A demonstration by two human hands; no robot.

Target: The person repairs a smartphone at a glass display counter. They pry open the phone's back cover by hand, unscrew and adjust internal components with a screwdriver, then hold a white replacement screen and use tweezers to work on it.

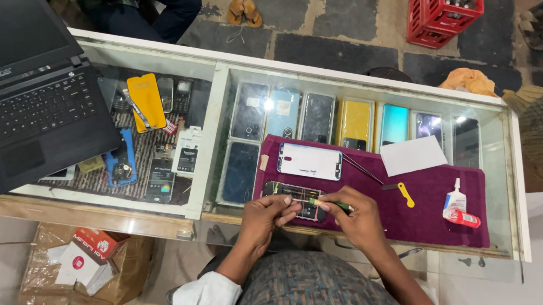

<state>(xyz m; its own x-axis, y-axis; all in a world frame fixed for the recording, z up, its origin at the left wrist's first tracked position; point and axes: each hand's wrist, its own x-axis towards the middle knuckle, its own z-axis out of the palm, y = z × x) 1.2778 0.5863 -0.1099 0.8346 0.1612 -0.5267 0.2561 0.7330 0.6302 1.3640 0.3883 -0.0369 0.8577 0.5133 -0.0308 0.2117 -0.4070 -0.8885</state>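
Two hands fix one open phone on the purple mat

The left hand (263,216) holds the open phone (294,201) – its long side runs left to right. The right hand (353,215) pinches one green tool (332,204) on it. Nearby lie one white phone back (309,161), one yellow pick (405,194) and one glue bottle (456,201) – white with a red label.

Both hands close together, forearms angled inward

The left hand (263,216) curls with fingers bent in a pinch; the right hand (355,215) is closed in a pen-like grip, wrist bent, knuckles up.
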